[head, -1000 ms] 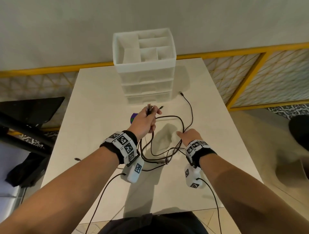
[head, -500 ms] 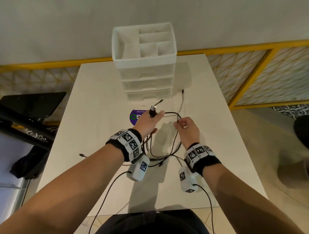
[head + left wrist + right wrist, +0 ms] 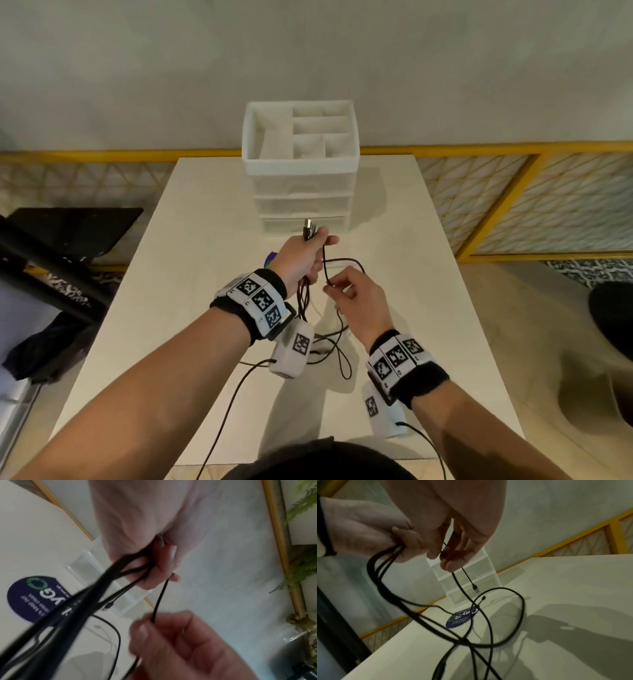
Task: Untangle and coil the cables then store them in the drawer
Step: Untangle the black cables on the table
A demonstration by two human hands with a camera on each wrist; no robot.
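Note:
Several black cables [image 3: 342, 356] hang in tangled loops from my hands down to the white table [image 3: 191, 274]. My left hand [image 3: 315, 246] grips a bundle of them, with USB plugs [image 3: 309, 229] sticking up above its fist. In the left wrist view its fingers [image 3: 164, 561] are curled round the strands. Just right of it and lower, my right hand [image 3: 330, 286] pinches a single thin strand [image 3: 443, 553] between thumb and fingertips. One loose plug [image 3: 475, 588] dangles below that pinch. The white drawer unit [image 3: 301, 205] stands behind the hands with its three drawers shut.
On top of the drawer unit is an open divided tray [image 3: 253, 137]. A purple round sticker [image 3: 270, 258] lies on the table under my left hand. A yellow railing [image 3: 479, 147] runs behind the table. To the left stands a black frame [image 3: 51, 260].
Both hands have risen and come closer together. The cable ends that lay near the drawer unit are lifted off the table. My right hand now pinches a strand just beside the left.

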